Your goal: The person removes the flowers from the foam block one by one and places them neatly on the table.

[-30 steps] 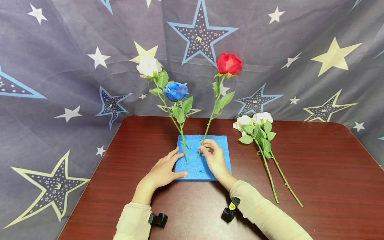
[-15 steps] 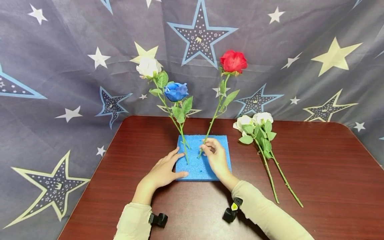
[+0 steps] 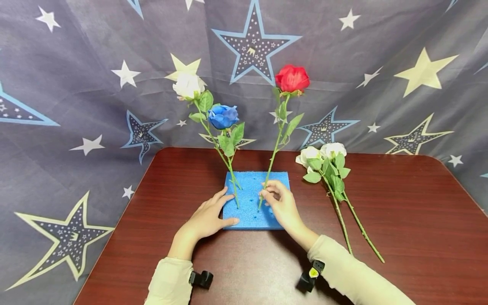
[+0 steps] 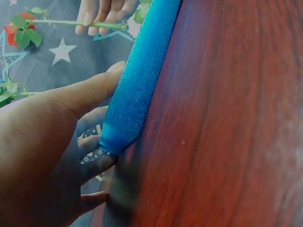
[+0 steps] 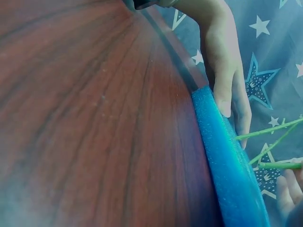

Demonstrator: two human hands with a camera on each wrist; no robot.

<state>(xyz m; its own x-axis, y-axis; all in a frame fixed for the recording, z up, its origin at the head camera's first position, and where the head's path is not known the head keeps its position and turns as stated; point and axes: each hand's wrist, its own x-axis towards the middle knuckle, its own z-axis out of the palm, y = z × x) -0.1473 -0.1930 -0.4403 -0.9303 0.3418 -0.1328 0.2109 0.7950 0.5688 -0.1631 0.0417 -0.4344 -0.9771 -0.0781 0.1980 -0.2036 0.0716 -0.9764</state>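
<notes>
In the head view my right hand (image 3: 281, 206) pinches the lower stem of a red rose (image 3: 292, 79). The stem's tip is just over a blue foam block (image 3: 248, 220); whether it touches the foam I cannot tell. My left hand (image 3: 207, 216) lies at the block's left side, fingers spread and thumb on its near left corner. In the left wrist view the thumb (image 4: 102, 87) is on the block's upper edge. A white rose (image 3: 188, 86) and a blue rose (image 3: 223, 117) stand in the foam on the left, stems crossing, leaning different ways.
Two white roses (image 3: 320, 154) with long green stems lie on the dark red wooden table (image 3: 404, 203), right of the block. Several small holes show in the foam's top. A grey star-patterned cloth (image 3: 114, 101) hangs behind the table.
My right hand first swayed the red rose's head right, then carried its stem tip right and nearer across the foam, uncovering a hole. My left hand stays put.
</notes>
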